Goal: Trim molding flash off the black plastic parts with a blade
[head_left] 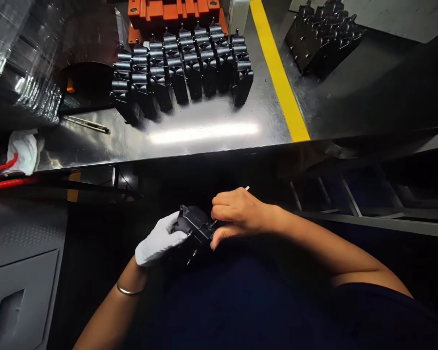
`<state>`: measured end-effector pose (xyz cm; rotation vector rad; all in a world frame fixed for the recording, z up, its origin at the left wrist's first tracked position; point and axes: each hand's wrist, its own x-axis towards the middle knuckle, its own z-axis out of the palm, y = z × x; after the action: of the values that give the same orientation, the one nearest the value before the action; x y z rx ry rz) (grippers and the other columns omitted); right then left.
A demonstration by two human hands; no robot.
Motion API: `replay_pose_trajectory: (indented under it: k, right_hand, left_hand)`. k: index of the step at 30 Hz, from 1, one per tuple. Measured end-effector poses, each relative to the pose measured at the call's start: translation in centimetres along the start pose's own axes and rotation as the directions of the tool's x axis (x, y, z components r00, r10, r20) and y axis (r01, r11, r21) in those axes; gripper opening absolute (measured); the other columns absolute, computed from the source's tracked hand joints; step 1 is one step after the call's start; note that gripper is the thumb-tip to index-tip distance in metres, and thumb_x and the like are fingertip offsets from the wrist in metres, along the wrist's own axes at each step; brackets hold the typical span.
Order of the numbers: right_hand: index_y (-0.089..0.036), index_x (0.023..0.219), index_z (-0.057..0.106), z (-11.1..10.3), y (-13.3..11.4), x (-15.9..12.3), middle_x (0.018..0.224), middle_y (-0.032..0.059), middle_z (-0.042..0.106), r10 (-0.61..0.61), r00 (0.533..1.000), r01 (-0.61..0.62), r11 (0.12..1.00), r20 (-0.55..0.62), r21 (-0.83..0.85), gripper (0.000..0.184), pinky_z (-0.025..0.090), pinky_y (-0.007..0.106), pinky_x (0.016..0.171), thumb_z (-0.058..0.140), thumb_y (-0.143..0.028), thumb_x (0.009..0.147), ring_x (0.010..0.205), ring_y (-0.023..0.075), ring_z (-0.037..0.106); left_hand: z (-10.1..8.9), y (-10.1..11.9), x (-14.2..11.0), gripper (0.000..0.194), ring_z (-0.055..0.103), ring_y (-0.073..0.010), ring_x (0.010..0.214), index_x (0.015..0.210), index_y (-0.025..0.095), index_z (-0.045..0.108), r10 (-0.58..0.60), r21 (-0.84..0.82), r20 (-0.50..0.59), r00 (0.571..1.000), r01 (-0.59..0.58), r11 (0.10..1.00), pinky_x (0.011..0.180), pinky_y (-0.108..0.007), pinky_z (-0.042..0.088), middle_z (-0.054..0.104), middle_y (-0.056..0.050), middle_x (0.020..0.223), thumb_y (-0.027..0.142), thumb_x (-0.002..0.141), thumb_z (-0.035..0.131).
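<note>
My left hand (160, 240), in a white glove, grips a black moulded plastic part (197, 223) by its left side, in front of the bench edge. Small pins stick out from the part's lower side. Bare and closed, my right hand (235, 214) is at the part's right end. From behind its knuckles pokes the pale end of a thin tool (247, 188). A narrow tip shows between finger and thumb against the part. Most of the tool is hidden in the fist, so its kind does not show.
Rows of similar black parts (193, 73) stand on the metal bench (204, 133), before an orange fixture (173, 9). Right of a yellow stripe (277, 68) sits another black cluster (323, 41). Clear plastic trays (25, 73), a slim metal tool (87, 124) and white cloth (24, 150) lie left.
</note>
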<state>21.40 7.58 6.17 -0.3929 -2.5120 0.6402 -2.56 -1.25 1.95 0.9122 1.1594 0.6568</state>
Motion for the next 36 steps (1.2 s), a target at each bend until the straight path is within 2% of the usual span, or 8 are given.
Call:
replay_pose_trajectory:
  k: [3, 9, 14, 18, 30, 33, 36]
  right_hand:
    - [-0.017, 0.059, 0.049, 0.2, 0.0, 0.1, 0.056, -0.0032, 0.041, -0.010, 1.000, 0.009, 0.998, -0.018, -0.054, 0.057, 0.019, 0.025, 0.048, 0.040, -0.063, 0.090, 0.052, 0.0086, 0.036]
    - [-0.016, 0.060, 0.051, 0.3, 0.1, -0.1, 0.058, -0.0023, 0.041, 0.064, 0.997, -0.068, 0.992, -0.041, -0.110, 0.064, 0.018, 0.024, 0.048, 0.034, -0.072, 0.086, 0.053, 0.0088, 0.035]
    - [-0.016, 0.053, 0.045, 0.6, 0.0, -0.1, 0.053, -0.0035, 0.037, 0.027, 0.989, -0.044, 0.993, -0.148, -0.110, 0.062, 0.018, 0.024, 0.048, 0.038, -0.066, 0.089, 0.049, 0.0077, 0.031]
    - [-0.016, 0.058, 0.049, 0.8, 0.0, -0.1, 0.054, -0.0036, 0.039, 0.044, 0.980, -0.064, 0.993, -0.194, -0.100, 0.061, 0.019, 0.023, 0.047, 0.038, -0.068, 0.088, 0.050, 0.0078, 0.033]
    - [-0.017, 0.052, 0.043, 1.5, 0.2, -1.1, 0.051, -0.0043, 0.034, 0.063, 0.964, -0.092, 0.991, -0.260, -0.100, 0.060, 0.018, 0.025, 0.047, 0.045, -0.066, 0.086, 0.048, 0.0074, 0.031]
    - [-0.017, 0.052, 0.044, 1.5, 0.1, -1.1, 0.051, -0.0037, 0.036, 0.063, 0.962, -0.099, 0.987, -0.266, -0.124, 0.059, 0.019, 0.025, 0.048, 0.046, -0.066, 0.086, 0.049, 0.0080, 0.032]
    - [-0.017, 0.054, 0.045, 1.5, 0.0, -0.9, 0.051, -0.0032, 0.039, 0.103, 0.964, -0.124, 0.989, -0.245, -0.074, 0.059, 0.021, 0.024, 0.048, 0.044, -0.066, 0.087, 0.049, 0.0080, 0.034]
  left_hand:
    - [0.0, -0.3, 0.3, 0.049, 0.056, -0.0161, 0.070, 0.108, 0.014, 0.065, 0.019, -0.015, -0.003, 1.000, -0.019, 1.000, 0.065, -0.025, 0.048, 0.067, -0.005, 0.085, 0.043, 0.070, 0.075]
    - [0.4, -0.5, 0.3, 0.054, 0.054, -0.0146, 0.067, 0.111, 0.015, 0.063, 0.022, -0.051, -0.001, 1.000, -0.022, 0.998, 0.064, -0.025, 0.048, 0.066, -0.004, 0.083, 0.048, 0.070, 0.074]
    - [0.8, -0.5, 0.5, 0.055, 0.055, -0.0156, 0.069, 0.105, 0.014, 0.065, 0.045, -0.063, -0.029, 0.999, -0.046, 0.997, 0.062, -0.024, 0.048, 0.066, -0.004, 0.082, 0.053, 0.067, 0.074]
    - [1.2, -0.4, 0.4, 0.056, 0.056, -0.0159, 0.071, 0.105, 0.015, 0.065, 0.051, -0.078, -0.050, 0.997, -0.055, 0.995, 0.064, -0.024, 0.049, 0.067, -0.005, 0.084, 0.054, 0.066, 0.074]
    - [1.9, 0.3, 0.4, 0.055, 0.058, -0.0182, 0.072, 0.102, 0.014, 0.067, 0.007, -0.074, -0.084, 0.996, -0.014, 0.997, 0.065, -0.025, 0.049, 0.069, -0.006, 0.084, 0.053, 0.064, 0.075]
    - [2.1, 0.5, 0.5, 0.056, 0.059, -0.0190, 0.071, 0.103, 0.014, 0.068, 0.005, -0.101, -0.097, 0.995, -0.015, 0.995, 0.064, -0.026, 0.049, 0.069, -0.007, 0.084, 0.053, 0.063, 0.075]
    - [2.2, 0.4, 0.5, 0.057, 0.059, -0.0193, 0.071, 0.104, 0.015, 0.068, 0.006, -0.117, -0.103, 0.995, -0.018, 0.993, 0.064, -0.027, 0.049, 0.069, -0.007, 0.084, 0.053, 0.063, 0.076]
